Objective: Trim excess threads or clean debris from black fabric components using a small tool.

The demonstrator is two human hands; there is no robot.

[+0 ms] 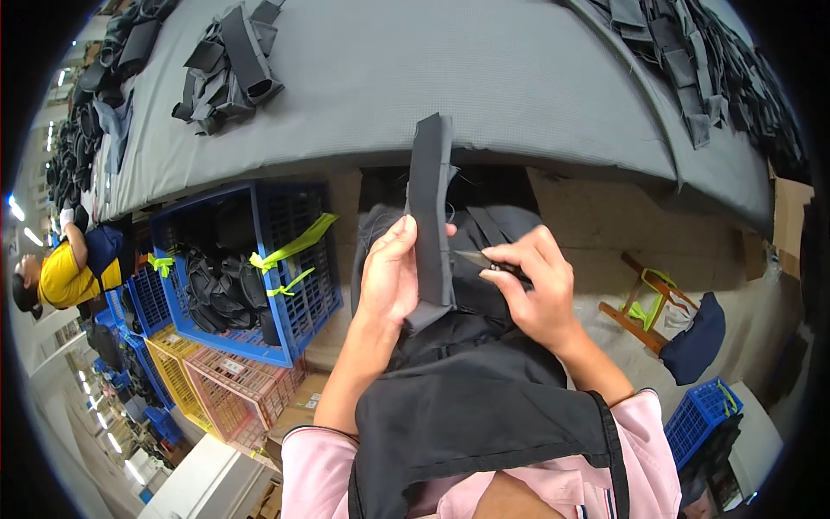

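My left hand is closed round the lower half of a long, dark grey fabric strip, thumb on its face. The strip stands nearly upright over my lap, and loose threads hang from its edges. In my right hand are small thread snips, gripped between thumb and fingers. Their pointed metal tip is right beside the strip's right edge; whether it touches the cloth I cannot tell. The palm and curled fingers hide most of the dark handle.
A grey-covered table spans the far side, bearing a small fabric pile and a larger heap. A blue crate of dark pieces stands left. At right is a wooden stool. A person in yellow is far left.
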